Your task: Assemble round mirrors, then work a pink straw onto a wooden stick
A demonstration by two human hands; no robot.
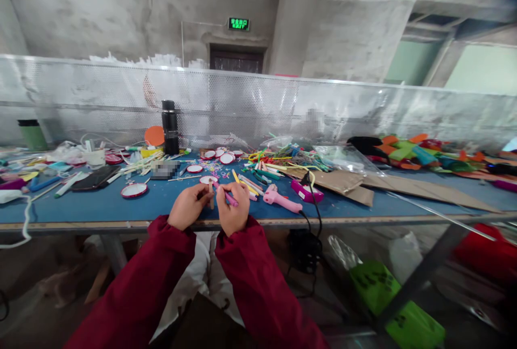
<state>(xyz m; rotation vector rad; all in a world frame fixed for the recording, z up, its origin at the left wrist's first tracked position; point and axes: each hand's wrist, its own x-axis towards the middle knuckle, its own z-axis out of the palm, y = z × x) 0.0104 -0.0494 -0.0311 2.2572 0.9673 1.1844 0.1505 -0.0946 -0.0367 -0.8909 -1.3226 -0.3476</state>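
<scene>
At the table's front edge my left hand (189, 206) is closed, its fingers pinching a light wooden craft stick (210, 194) that stands nearly upright. Close beside it, my right hand (234, 206) wraps round a purple marker (231, 199); the marker's tip is hidden by the fingers. Just behind the hands lies a round red-rimmed white lid (209, 180). Several markers (247, 185) are spread right of my right hand, with a pink glue gun (280, 199) a bit farther over.
A black bottle (170, 128) stands at the back. Tangled coloured cords (291, 158) and brown cardboard (335, 183) lie to the right. A purple box (307, 190) has a black cable over the front edge. Left are a dark phone (96, 178) and another red-rimmed lid (134, 191).
</scene>
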